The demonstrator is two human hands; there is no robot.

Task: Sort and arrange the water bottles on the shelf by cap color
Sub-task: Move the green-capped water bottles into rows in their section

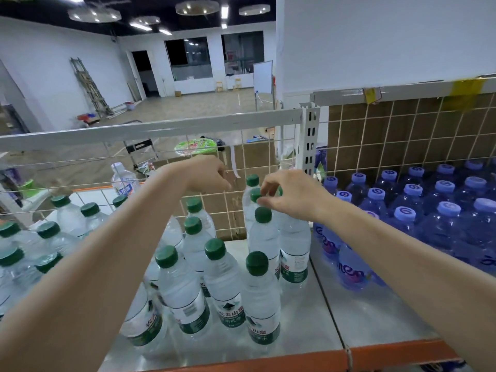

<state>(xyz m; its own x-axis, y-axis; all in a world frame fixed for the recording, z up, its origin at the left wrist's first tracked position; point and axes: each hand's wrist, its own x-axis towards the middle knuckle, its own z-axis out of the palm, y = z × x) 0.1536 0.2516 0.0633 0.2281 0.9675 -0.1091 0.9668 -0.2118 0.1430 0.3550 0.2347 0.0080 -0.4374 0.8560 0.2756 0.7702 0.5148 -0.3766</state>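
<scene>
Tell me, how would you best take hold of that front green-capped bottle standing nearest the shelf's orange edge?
Grip the front green-capped bottle around its neck, just under the cap, coming from above and from the front. It stands upright at the shelf edge with its right side free, while neighbouring bottles crowd its left and back, so the body is harder to reach around.

A whiteboard point(263, 77) on a stand is at one o'clock, far across the open room. A folded ladder point(90, 87) leans against the white wall at eleven o'clock. Two yellow chairs point(228, 85) sit by the far wall near twelve o'clock, below dark windows point(188, 55). Round ceiling lamps point(197, 7) hang overhead. Behind the wire mesh, just left of centre, lies a green round lid point(195, 146) with a printed pattern. Yellow tape point(465, 87) marks the rail at two o'clock.
</scene>
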